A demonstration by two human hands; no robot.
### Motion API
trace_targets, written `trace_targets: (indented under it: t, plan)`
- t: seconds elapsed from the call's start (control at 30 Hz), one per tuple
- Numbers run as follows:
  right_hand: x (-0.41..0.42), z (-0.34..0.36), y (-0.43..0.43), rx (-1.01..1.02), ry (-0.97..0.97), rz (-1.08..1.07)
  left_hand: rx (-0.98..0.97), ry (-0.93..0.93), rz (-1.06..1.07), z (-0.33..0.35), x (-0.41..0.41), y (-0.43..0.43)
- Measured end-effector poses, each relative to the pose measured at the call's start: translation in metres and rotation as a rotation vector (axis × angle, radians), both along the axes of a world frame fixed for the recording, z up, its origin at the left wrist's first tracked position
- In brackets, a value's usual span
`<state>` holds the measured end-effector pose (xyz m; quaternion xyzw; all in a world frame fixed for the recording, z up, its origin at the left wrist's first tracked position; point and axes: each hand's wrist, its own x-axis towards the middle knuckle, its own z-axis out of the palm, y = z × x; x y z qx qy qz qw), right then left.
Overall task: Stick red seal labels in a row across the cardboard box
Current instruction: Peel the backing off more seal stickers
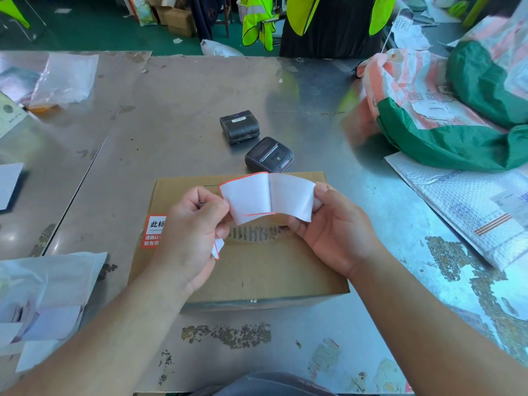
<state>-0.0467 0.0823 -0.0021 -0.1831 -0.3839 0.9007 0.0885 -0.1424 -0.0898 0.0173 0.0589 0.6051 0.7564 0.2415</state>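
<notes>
Left hand (192, 224) and right hand (337, 232) pinching label strip (268, 197) above cardboard box (257, 270), one red seal label (153, 231) on box's left.

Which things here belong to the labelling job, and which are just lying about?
Job: cardboard box; red seal label stuck at its left edge; label strip pinched by left hand and right hand.
Lying about: two black printers; woven sack; bubble mailer; clear plastic bag.

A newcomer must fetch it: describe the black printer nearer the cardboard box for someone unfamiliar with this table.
On the metal table, find the cardboard box at the front. Two small black printers sit beyond its far edge; take the nearer printer, right behind the box. The farther printer has a white sticker on top; this one has none.
</notes>
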Motion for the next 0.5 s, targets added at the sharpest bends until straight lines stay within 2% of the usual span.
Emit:
trace_targets:
  t: [0.23, 0.5]
  plan:
    - [-0.002, -0.007, 0.002, -0.098, 0.000, -0.071, 0.106, -0.098, 0.060, 0.006, -0.005, -0.002]
    - [-0.001, -0.006, 0.002, -0.144, -0.030, -0.127, 0.064, -0.148, 0.133, 0.007, -0.011, -0.010]
